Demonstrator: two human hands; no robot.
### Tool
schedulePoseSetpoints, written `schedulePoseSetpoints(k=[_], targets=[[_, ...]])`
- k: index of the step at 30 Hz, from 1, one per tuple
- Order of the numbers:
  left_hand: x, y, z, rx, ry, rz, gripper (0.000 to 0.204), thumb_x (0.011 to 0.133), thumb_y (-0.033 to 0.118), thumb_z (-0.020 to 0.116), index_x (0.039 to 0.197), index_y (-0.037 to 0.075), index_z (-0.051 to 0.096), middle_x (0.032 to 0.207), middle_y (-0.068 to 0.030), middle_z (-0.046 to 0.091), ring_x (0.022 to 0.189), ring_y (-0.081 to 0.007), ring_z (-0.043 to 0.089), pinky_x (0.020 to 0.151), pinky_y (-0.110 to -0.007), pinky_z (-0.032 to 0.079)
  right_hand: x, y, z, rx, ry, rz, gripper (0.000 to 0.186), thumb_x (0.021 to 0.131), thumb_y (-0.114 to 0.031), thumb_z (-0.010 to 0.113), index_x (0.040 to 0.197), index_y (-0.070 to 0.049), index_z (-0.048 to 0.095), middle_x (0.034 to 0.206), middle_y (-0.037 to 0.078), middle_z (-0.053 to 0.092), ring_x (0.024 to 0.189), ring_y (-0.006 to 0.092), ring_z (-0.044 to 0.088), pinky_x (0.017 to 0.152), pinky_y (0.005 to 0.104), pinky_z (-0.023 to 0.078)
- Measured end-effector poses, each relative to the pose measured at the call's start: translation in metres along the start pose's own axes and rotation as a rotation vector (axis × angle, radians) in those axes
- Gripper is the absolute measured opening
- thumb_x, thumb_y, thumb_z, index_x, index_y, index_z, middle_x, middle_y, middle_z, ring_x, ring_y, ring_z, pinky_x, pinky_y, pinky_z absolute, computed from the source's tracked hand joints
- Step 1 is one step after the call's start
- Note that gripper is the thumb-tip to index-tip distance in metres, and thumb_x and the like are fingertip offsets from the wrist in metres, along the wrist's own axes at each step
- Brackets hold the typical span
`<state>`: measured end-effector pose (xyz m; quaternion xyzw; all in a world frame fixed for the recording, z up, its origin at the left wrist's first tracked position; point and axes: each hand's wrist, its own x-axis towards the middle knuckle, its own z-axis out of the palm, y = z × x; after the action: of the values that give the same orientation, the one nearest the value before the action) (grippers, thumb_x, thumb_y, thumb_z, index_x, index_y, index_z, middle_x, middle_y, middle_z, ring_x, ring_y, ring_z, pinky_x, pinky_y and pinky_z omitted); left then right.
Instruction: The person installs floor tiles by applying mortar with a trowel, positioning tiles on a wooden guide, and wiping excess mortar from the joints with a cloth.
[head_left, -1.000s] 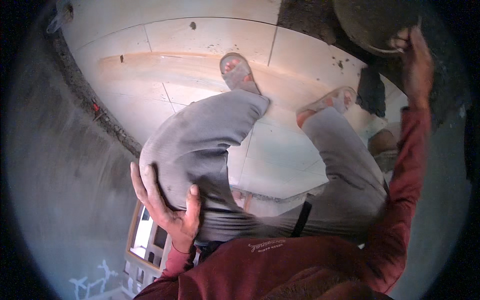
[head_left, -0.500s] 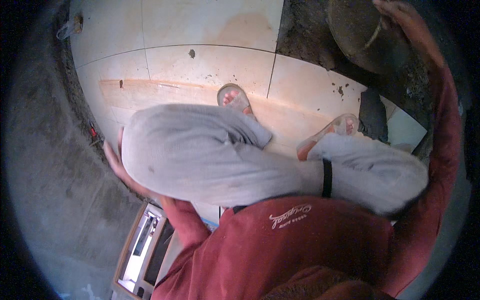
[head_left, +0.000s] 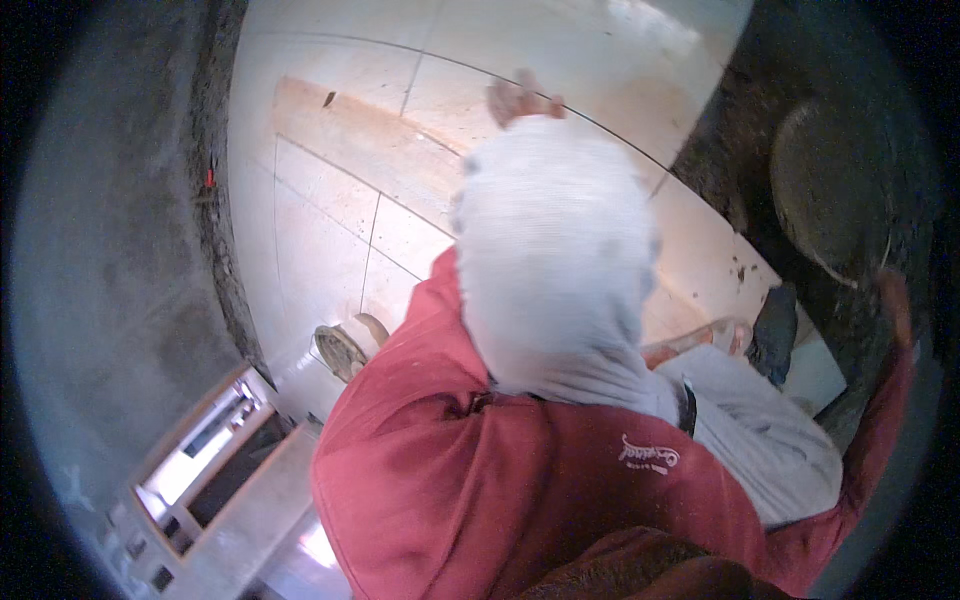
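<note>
My left hand [head_left: 520, 98] reaches out past my raised knee in grey trousers [head_left: 560, 240], its fingers apart above the pale floor tiles [head_left: 330, 200]. The leg covers much of that arm. At the far right, my right hand [head_left: 893, 295] hangs beside the near rim of a round, mud-coloured basin [head_left: 815, 190]. A thin pale strip, perhaps a handle, shows between the rim and the fingers. Dim light and blur hide whether the fingers grip it. The basin stands on dark, bare ground.
A pale bucket [head_left: 365, 330] with grey muck inside is at my left. A dark grey lump [head_left: 775, 335] lies by my sandalled foot [head_left: 730, 335]. A small red item [head_left: 210, 178] sits along the grey wall's foot. A framed opening [head_left: 205, 460] shows lower left.
My view has swung, shifting the floor and basin in the picture. My left hand has left the knee's side and stretched forward. The right hand has come nearer along the basin.
</note>
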<state>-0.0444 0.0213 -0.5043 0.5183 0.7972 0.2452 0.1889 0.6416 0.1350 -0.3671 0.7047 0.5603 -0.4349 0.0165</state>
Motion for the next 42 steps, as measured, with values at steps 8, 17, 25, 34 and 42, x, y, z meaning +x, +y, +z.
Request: schedulePoseSetpoints(k=[8,17,25,34,42], targets=[[0.012,0.132,0.025,-1.030,-0.258,-0.535,0.053,0.102,0.020,0.060,0.152,0.007,0.046,0.140,-0.0235,0.060,0.127,-0.0387,0.059,0.115,-0.042,0.040,-0.012,0.008,0.003,0.005,-0.030,0.178,0.060,0.094,-0.062,0.064,0.117,-0.007,0.074,0.101,0.005,0.069,0.087,0.0164,0.060,0.079,0.0314,0.047],[0.087,0.068,0.073,-0.311,-0.142,0.430,0.042,0.098,0.013,0.060,0.140,0.007,0.061,0.147,-0.0230,0.056,0.139,-0.0397,0.051,0.115,-0.045,0.043,-0.014,0.003,-0.006,0.017,-0.139,0.239,0.064,0.093,-0.062,0.066,0.119,-0.004,0.073,0.109,0.008,0.072,0.093,0.0203,0.063,0.085,0.0352,0.049],[0.098,0.046,0.078,0.366,-0.020,0.318,0.073,0.106,0.048,0.045,0.162,0.003,0.028,0.166,-0.0305,0.020,0.156,-0.0480,0.011,0.125,-0.061,0.006,-0.038,-0.016,0.018,-0.069,0.037,0.289,0.073,0.091,-0.069,0.064,0.108,0.002,0.076,0.092,0.012,0.073,0.081,0.0204,0.062,0.079,0.0391,0.049],[0.121,0.002,0.031,0.563,0.030,0.303,0.079,0.104,0.057,0.045,0.161,0.005,0.030,0.167,-0.0276,0.023,0.155,-0.0478,0.016,0.125,-0.061,0.011,0.022,-0.212,0.006,-0.436,0.337,-0.542,0.044,0.106,-0.041,0.054,0.135,-0.010,0.066,0.139,0.020,0.062,0.130,0.0359,0.058,0.108,0.0429,0.045],[0.127,0.011,0.055,0.447,0.008,0.346,0.080,0.103,0.059,0.046,0.158,0.002,0.034,0.162,-0.0305,0.029,0.152,-0.0491,0.022,0.124,-0.059,0.017,0.237,-0.324,0.167,-0.564,0.749,-0.945,0.063,0.106,-0.046,0.049,0.153,-0.003,0.044,0.153,0.024,0.045,0.147,0.0444,0.034,0.123,0.0538,0.025]])
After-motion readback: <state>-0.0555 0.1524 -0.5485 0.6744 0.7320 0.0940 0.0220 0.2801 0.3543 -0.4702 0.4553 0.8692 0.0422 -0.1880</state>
